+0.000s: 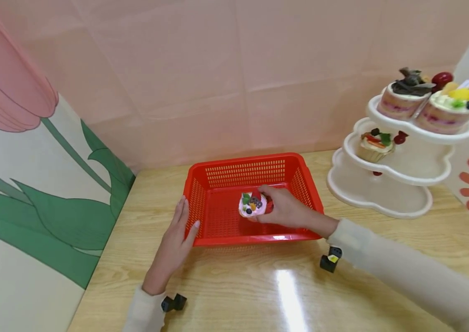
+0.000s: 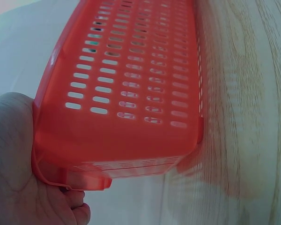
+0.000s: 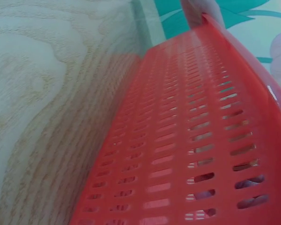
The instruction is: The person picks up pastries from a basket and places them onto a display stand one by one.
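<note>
In the head view my right hand [image 1: 283,207] reaches over the red plastic basket [image 1: 255,241] and grips a small cupcake [image 1: 252,206]. The cupcake has pink cream, a green leaf, berries and chocolate bits on top. My left hand [image 1: 176,242] holds the basket's left rim near the front corner, thumb on one side and fingers on the other. The left wrist view shows this hand [image 2: 18,164] at the rim, fingertips curled below it. Through the slots of the basket wall [image 3: 164,140] in the right wrist view, only slivers of the right hand appear.
A white three-tier stand [image 1: 388,198] is at the right. Two dessert cups [image 1: 446,113] sit on its top tier, and a cupcake [image 1: 375,146] on the middle one. The wooden table [image 1: 234,286] meets a pink backdrop [image 1: 226,92] behind the basket.
</note>
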A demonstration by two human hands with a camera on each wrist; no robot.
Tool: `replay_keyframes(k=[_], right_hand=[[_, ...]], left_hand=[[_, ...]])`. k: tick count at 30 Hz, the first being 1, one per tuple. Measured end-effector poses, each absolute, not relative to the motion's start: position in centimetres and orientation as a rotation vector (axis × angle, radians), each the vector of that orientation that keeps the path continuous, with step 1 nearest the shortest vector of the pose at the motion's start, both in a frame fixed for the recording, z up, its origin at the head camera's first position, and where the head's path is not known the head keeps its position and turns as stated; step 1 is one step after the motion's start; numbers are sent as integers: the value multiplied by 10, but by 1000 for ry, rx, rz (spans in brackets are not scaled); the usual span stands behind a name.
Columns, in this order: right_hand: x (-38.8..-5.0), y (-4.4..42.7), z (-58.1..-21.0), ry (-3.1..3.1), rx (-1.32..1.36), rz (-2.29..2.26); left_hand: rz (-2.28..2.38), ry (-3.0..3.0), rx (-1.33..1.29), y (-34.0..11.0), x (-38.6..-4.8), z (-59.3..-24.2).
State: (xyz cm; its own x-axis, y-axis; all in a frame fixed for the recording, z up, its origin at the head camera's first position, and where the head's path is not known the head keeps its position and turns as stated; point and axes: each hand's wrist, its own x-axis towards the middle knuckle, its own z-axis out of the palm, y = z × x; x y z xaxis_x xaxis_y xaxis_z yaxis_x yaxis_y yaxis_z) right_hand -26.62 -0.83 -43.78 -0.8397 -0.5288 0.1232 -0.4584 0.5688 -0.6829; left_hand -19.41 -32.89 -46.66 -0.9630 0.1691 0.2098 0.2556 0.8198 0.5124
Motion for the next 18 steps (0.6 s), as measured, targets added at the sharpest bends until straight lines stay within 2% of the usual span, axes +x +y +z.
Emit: replay_keyframes(k=[8, 18], right_hand=[[-263, -3, -425, 2712, -886, -1186], [-255, 11, -406, 2706, -796, -1248]], left_hand=[[-831, -2853, -331, -328, -194, -467], [-831, -2852, -335, -328, -194, -467]])
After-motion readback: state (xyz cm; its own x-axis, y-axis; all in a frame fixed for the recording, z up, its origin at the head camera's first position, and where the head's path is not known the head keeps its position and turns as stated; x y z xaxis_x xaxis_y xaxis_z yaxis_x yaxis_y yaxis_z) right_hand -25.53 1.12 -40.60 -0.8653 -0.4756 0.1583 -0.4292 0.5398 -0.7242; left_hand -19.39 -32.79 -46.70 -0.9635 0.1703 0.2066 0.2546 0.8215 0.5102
